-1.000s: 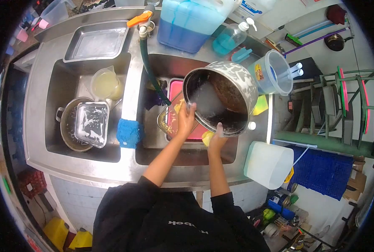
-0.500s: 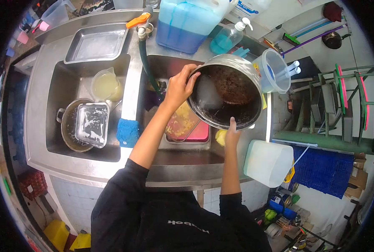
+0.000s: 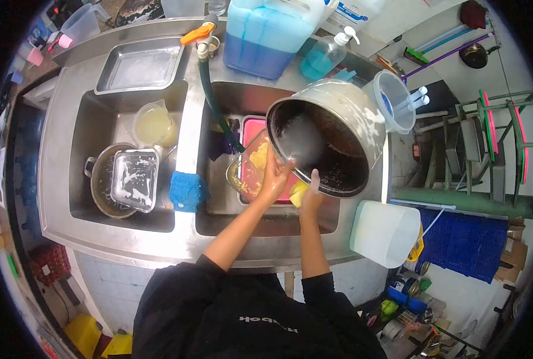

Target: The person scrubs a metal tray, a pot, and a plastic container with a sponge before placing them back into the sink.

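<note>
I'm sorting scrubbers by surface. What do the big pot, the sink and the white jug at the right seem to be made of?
Big pot: metal, likely steel or aluminium, with a grey sheen, suds outside and a dark burnt interior.
Sink: apparently brushed stainless steel, a dull silver with soft reflections.
White jug: seemingly plastic, matte and faintly translucent.

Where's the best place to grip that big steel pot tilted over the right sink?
Probably the rim of the big steel pot, from the near, lower side. It lies tipped, mouth toward the person; both the left hand and right hand already grip that lower edge.
</note>
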### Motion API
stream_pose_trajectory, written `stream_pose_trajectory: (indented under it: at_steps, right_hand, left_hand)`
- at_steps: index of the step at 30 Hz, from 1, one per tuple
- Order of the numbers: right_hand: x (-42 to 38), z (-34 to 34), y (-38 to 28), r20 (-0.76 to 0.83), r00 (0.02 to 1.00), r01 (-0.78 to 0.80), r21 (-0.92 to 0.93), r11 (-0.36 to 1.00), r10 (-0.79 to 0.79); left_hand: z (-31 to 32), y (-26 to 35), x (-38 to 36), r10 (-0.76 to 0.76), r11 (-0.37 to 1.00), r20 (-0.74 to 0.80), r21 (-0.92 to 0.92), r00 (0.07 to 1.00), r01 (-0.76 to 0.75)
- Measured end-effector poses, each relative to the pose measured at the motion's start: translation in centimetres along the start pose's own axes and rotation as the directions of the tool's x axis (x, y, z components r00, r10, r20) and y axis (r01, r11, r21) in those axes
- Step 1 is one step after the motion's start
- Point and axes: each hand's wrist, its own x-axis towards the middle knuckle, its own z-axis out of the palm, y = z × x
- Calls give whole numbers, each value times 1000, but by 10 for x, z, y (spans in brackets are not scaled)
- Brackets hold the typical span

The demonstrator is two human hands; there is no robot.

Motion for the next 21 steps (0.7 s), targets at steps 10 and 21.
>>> stream_pose_trajectory:
  at_steps: [10,21]
  right_hand:
    - [13,-14,-47,-99,995,-19,-6,1000,18]
    - [0,18,-26,272,925,-351,352,868,264]
  left_hand:
    - [-4,107,57,135,629,78,764,988,-146]
    - [2,15,3,-298,952,7,76,955,297]
